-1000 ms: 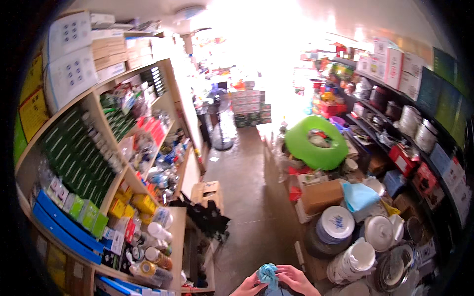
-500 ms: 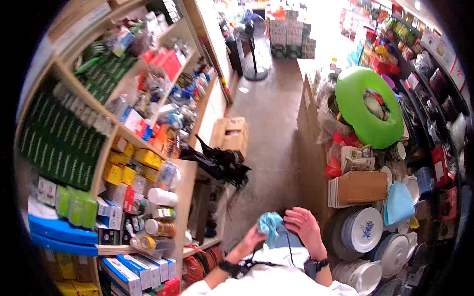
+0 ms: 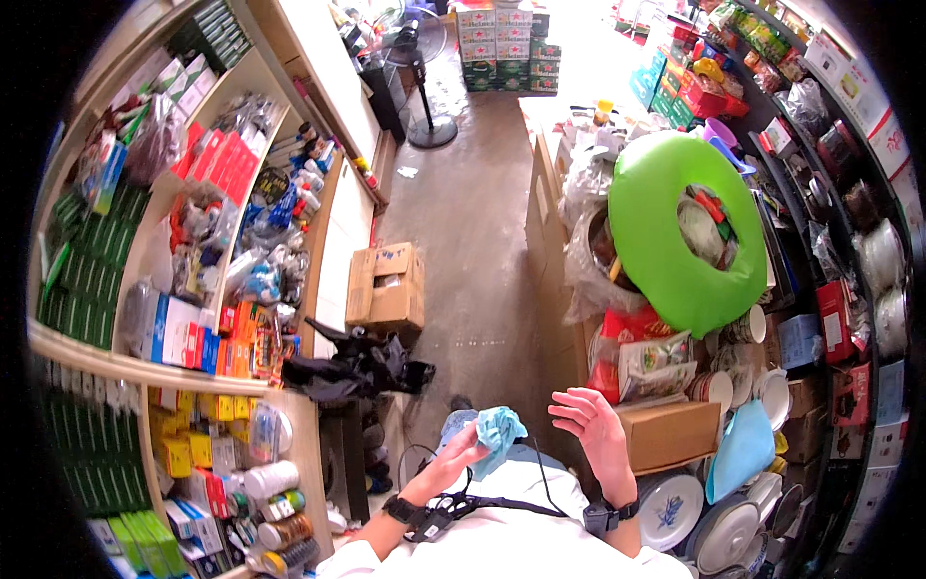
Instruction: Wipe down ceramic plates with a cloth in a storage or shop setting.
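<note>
A crumpled light-blue cloth is bunched in my left hand, whose fingers are closed on it in front of my body. Nothing shows in my right hand, raised a little to the right with its fingers apart. Close to that hand stands a brown cardboard box among the goods on the right. Another light-blue cloth hangs over the stacked dishes beside the box. White plates lie below my right hand's side.
Shelves of boxes and jars line the left. A black plastic bag and a carton edge the aisle floor. A green inflatable ring tops the right-hand goods. A standing fan and stacked cartons are farther off.
The view has shifted, bringing more of the aisle ahead into sight. My left hand still holds the cloth, now slightly left in the view. My right hand stays raised and apart from it.
</note>
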A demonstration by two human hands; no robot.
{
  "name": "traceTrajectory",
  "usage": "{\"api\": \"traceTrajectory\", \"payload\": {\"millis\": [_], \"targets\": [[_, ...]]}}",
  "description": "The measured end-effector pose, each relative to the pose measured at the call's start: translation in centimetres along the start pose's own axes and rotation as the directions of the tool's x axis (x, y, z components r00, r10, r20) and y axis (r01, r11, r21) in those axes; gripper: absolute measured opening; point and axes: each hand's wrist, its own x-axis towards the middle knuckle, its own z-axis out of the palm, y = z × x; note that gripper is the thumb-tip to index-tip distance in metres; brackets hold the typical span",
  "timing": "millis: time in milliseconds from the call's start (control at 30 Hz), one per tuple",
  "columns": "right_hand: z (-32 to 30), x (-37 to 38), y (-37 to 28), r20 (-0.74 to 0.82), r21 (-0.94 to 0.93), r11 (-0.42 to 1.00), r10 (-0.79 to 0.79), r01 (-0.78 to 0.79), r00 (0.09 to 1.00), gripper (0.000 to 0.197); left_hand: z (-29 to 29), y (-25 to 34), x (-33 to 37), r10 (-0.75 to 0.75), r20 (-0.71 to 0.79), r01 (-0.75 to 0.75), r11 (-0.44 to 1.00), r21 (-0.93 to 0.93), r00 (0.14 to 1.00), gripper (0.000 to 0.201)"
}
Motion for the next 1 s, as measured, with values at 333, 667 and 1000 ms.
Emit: {"api": "traceTrajectory", "payload": {"millis": [333,667,1000], "targets": [[2.2,16.6,-3.8,-0.060,-0.003,0.999,-0.047,0.047,0.997,0.046,-10.2,3.0,13.4,-0.164,0.015,0.164,0.986,-0.032,0.986,0.058],[9.5,37.8,-7.3,0.129,-0.220,0.975,0.072,-0.042,0.989,0.046,-25.2,16.7,29.4,0.120,0.032,-0.114,0.982,-0.151,0.992,0.072],[11.6,51.3,-7.0,0.327,-0.263,0.963,0.151,-0.063,0.933,0.060,-28.4,23.9,41.8,-0.015,0.029,0.017,0.999,-0.042,0.999,0.056]]}}
